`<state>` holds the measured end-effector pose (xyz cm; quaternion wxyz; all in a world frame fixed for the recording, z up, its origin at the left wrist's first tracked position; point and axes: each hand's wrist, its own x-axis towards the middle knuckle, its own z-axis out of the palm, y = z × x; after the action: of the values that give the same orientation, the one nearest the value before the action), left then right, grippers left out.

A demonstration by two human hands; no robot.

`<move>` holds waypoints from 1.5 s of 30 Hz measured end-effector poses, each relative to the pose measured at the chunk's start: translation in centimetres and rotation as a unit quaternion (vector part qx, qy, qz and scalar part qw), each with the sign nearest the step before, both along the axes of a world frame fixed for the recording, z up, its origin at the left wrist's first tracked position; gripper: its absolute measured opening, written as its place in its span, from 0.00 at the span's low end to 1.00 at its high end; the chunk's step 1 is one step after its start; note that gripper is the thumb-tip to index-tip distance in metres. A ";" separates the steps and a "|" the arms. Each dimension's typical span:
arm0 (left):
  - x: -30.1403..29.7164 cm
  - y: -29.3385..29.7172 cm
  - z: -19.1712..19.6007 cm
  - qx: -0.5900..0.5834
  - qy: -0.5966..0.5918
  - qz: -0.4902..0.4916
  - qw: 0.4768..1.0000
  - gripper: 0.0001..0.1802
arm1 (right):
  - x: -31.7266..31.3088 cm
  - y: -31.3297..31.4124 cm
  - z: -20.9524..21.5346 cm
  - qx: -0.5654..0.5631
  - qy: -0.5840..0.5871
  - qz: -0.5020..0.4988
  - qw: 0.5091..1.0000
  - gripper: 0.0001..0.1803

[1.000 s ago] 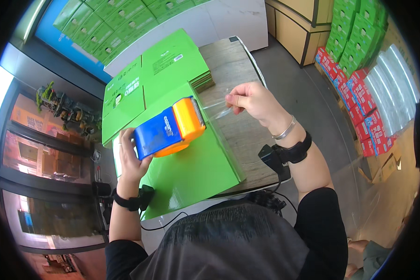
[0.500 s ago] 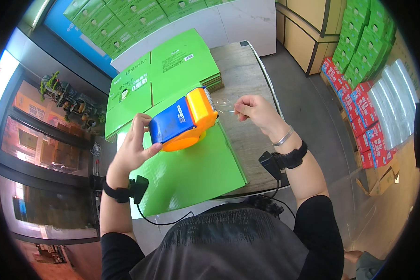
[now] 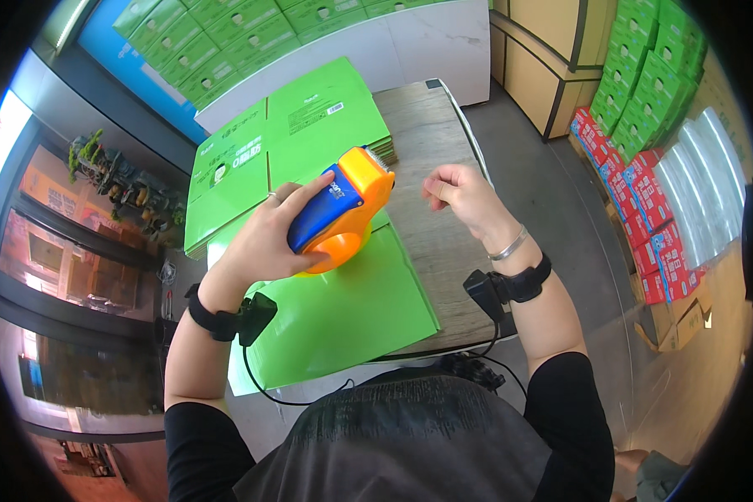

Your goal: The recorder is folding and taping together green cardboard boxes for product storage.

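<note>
My left hand (image 3: 268, 234) is wrapped round the blue back of a blue and orange tape dispenser (image 3: 358, 177), fingers on top and thumb beneath. The dispenser is tilted above a flat green carton (image 3: 343, 322), its toothed cutting edge toward the right. My right hand (image 3: 468, 199) hovers over the wooden tabletop, right of the dispenser and apart from it. Thumb and forefinger are pinched; whether clear tape is between them I cannot make out. Behind the dispenser lies a stack of flattened green cartons (image 3: 318, 117).
The wood-topped table (image 3: 431, 134) has a raised rim on its right. Green boxes (image 3: 226, 42) line the white counter behind. On the right are stacked red boxes (image 3: 644, 192), more green boxes (image 3: 657, 84) and clear plastic wrap (image 3: 703, 184). A potted plant (image 3: 121, 176) stands left.
My left hand has slid forward over the dispenser and turned it more upright. The clear tape strip between dispenser and right hand no longer shows. My right hand has hardly moved.
</note>
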<state>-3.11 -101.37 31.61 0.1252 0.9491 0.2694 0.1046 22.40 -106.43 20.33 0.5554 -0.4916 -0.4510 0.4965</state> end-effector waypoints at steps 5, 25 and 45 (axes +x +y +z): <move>-1.3 0.9 0.5 0.007 -0.054 -0.006 0.998 0.44 | 0.7 0.2 0.2 0.022 0.023 -0.010 0.999 0.10; -9.3 1.0 -1.6 0.069 -0.004 0.016 0.997 0.41 | 5.1 -1.2 -3.8 -0.032 0.019 -0.043 0.998 0.10; -6.9 -0.2 -0.2 0.013 0.116 0.079 0.990 0.42 | -0.1 2.5 -16.0 -0.155 0.127 -0.003 0.980 0.10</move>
<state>-10.03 -101.55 31.36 0.0723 0.9320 0.3550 0.0072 22.32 -103.94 4.33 0.5269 -0.5053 -0.2931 0.6173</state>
